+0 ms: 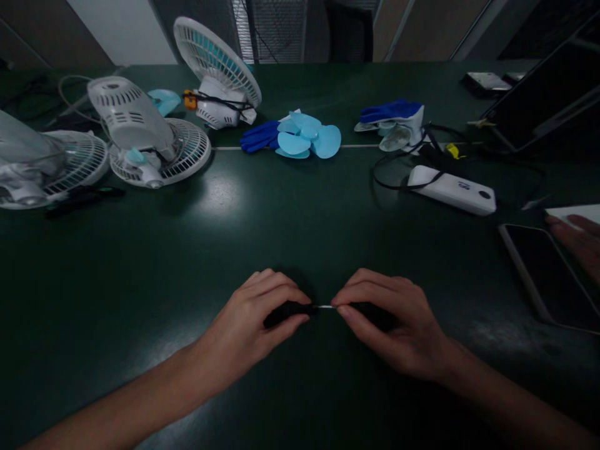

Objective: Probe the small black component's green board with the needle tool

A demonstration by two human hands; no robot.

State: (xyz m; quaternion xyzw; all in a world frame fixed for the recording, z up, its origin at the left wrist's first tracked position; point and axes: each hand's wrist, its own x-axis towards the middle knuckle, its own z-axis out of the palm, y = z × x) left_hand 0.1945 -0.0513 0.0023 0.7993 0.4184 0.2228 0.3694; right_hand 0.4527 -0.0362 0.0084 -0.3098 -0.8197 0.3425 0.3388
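My left hand (262,309) is closed around the black handle (287,312) of what looks like a small screwdriver. Its thin metal shaft (323,306) bridges the short gap between my hands, lying level just above or on the dark green table. The fingertips of my right hand (391,315) pinch the far end of that shaft. Something dark (375,314) shows beneath the right fingers; whether it is a part of the tool or only shadow, I cannot tell. The tip is hidden.
White fans (145,134) stand and lie at the back left. Light blue fan blades (309,134) and blue-white gloves (396,119) lie at the back. At right are a white device (452,189) with a cable, a phone (553,272) and another person's hand (576,240).
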